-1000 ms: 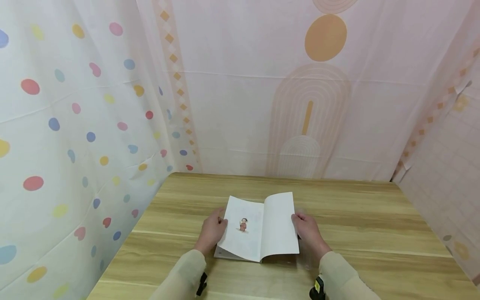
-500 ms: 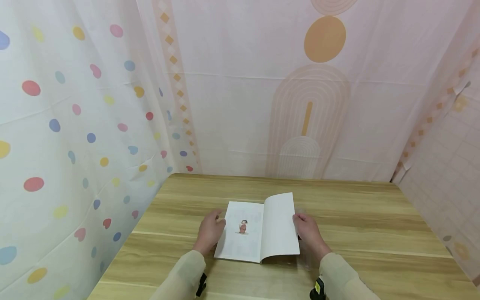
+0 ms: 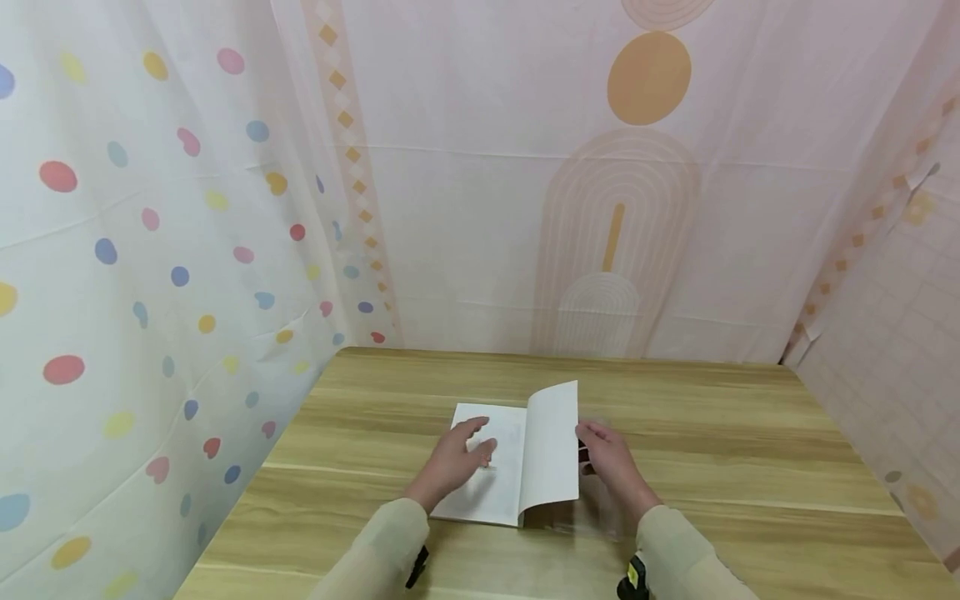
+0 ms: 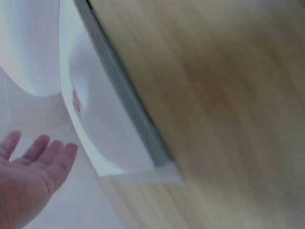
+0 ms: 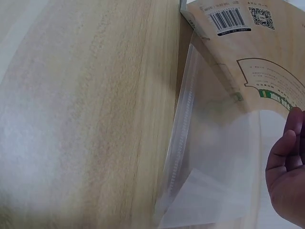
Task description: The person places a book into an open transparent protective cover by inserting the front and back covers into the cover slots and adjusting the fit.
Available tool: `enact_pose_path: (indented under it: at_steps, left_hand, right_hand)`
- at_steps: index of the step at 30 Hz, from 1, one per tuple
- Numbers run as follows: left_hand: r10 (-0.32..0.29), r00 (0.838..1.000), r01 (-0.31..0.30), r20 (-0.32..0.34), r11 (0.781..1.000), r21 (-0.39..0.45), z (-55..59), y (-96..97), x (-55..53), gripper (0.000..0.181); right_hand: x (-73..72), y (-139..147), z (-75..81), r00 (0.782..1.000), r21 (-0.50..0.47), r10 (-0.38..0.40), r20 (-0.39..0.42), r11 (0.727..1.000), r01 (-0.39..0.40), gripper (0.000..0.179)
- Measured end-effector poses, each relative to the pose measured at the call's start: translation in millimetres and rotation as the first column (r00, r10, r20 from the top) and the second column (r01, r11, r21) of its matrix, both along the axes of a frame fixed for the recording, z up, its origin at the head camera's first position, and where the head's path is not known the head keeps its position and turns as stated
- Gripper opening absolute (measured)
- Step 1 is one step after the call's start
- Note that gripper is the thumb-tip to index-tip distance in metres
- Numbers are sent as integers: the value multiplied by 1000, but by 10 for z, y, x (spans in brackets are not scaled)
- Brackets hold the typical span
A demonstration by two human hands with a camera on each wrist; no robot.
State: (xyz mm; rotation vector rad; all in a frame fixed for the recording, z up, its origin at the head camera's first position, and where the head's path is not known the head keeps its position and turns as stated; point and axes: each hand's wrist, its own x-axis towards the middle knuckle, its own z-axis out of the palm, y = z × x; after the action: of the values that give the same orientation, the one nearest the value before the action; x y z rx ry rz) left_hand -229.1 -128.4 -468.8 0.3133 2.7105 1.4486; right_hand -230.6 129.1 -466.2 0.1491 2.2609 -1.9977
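An open book [image 3: 551,442] lies on the table in the head view, its right side raised and curving up. My left hand [image 3: 452,462] is over the left page, fingers spread and holding nothing; the left wrist view shows its fingers apart from the pages. A small figure printed on that page is partly covered by the hand. At the raised right edge, my right hand [image 3: 611,458] pinches the book with thumb and fingers. In the right wrist view the kraft-coloured back cover [image 5: 267,43] carries a barcode and a QR code, with curled fingers at its edge.
A clear plastic sleeve [image 5: 214,191] hangs loose below the back cover, spreading on the wood-grain table [image 3: 712,467]. Patterned curtains [image 3: 465,208] enclose the table at the back and sides.
My left hand has moved right from the left edge to over the left page, which has settled flat. The raised right side has shifted slightly left with my right hand still at its edge.
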Motion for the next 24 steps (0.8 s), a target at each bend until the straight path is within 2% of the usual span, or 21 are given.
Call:
enact_pose_path:
  at_steps: [4,7,14,20,24]
  left_hand:
    - [-107,994,107,15,994,-30,8,115,-9,57]
    - [-170,985,170,4,982,-79,10,188,-23,59]
    - [-263,964,249,-42,945,-212,73,354,-82,63]
    - [-324,944,293,-52,904,-312,95,448,-125,64]
    - [-388,917,321,-93,854,-409,72,483,-149,60]
  right_hand:
    - [6,-34,8,1000,-9,0,-7,1000,0,34]
    - [5,-53,9,1000,-3,2,-10,1000,-2,33]
    - [-32,-76,-32,1000,11,-1,-14,1000,2,37]
    - [-48,-100,-66,1000,22,-4,-8,1000,4,38]
    - [-49,-119,-80,1000,44,3,-11,999,-2,37]
